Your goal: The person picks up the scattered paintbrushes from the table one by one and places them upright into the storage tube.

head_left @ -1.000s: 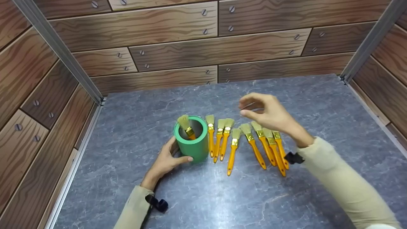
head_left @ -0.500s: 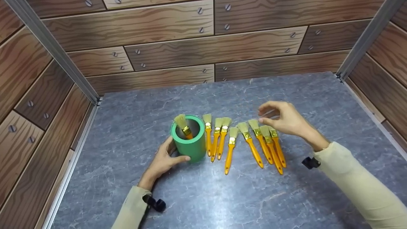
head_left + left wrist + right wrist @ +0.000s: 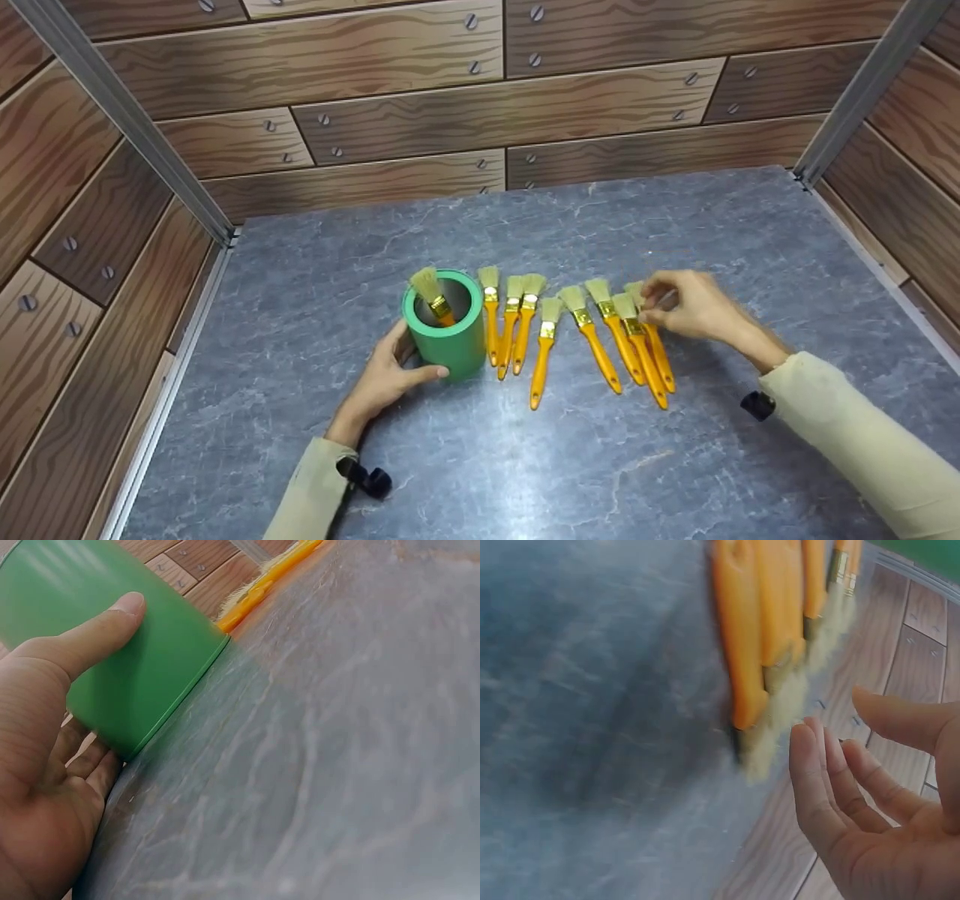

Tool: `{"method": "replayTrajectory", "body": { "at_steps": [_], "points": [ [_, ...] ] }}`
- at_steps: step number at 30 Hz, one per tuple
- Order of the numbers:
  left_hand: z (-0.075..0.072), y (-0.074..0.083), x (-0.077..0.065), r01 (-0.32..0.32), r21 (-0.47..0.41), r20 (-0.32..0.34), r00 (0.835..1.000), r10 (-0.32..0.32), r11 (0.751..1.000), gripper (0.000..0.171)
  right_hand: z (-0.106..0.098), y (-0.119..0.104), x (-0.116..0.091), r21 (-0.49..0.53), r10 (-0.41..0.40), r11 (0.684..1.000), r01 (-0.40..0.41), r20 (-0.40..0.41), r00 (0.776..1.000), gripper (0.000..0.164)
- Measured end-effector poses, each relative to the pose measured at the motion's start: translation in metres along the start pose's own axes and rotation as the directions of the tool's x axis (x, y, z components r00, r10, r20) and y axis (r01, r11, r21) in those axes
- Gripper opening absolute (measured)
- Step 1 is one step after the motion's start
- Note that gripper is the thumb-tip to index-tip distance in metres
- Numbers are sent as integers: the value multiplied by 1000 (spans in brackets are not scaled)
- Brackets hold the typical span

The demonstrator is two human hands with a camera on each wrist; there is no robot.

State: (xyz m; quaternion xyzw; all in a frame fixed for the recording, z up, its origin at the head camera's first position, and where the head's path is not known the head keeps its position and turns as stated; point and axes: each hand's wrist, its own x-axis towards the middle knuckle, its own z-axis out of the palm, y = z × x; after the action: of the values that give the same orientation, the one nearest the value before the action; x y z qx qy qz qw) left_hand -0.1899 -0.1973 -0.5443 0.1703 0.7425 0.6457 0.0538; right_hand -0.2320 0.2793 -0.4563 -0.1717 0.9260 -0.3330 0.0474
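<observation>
R hand point(image 3: 690, 304) lowered since prev. frame to far-R brush point(image 3: 659, 358); fingers curved, nothing seen gripped.
Green can point(image 3: 454, 351) is held on tabletop point(image 3: 315, 277) by L hand point(image 3: 386, 375), thumb and fingers wrapped round it; upright-ish brush point(image 3: 429, 289) is contained, bristles up. Next brush point(image 3: 649, 367) lies v. close (contact can't be told), so may be snagged if the pinch is taken too wide; bristles may be bent if gripped there. Path to can is lined w/ other brushes, prob. knocked if crossed low. Wood-print wall point(image 3: 397, 112) is seen behind, well clear.
</observation>
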Motion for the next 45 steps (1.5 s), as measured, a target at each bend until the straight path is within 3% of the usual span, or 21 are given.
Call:
{"method": "replayTrajectory", "body": {
  "at_steps": [13,23,45],
  "points": [
    [1,1,0,2,3,-7,1000,-2,1000,100,13,15,-7,-71,127,990,-123,56,990,28],
    [0,3,-1,-3,2,-2,1000,3,1000,100,13,19,-8,0,262,965,-263,99,960,27],
    [2,1,0,-9,-14,-1,1000,9,1000,99,11,25,-8,87,344,929,-359,153,926,37]
  ]
}}
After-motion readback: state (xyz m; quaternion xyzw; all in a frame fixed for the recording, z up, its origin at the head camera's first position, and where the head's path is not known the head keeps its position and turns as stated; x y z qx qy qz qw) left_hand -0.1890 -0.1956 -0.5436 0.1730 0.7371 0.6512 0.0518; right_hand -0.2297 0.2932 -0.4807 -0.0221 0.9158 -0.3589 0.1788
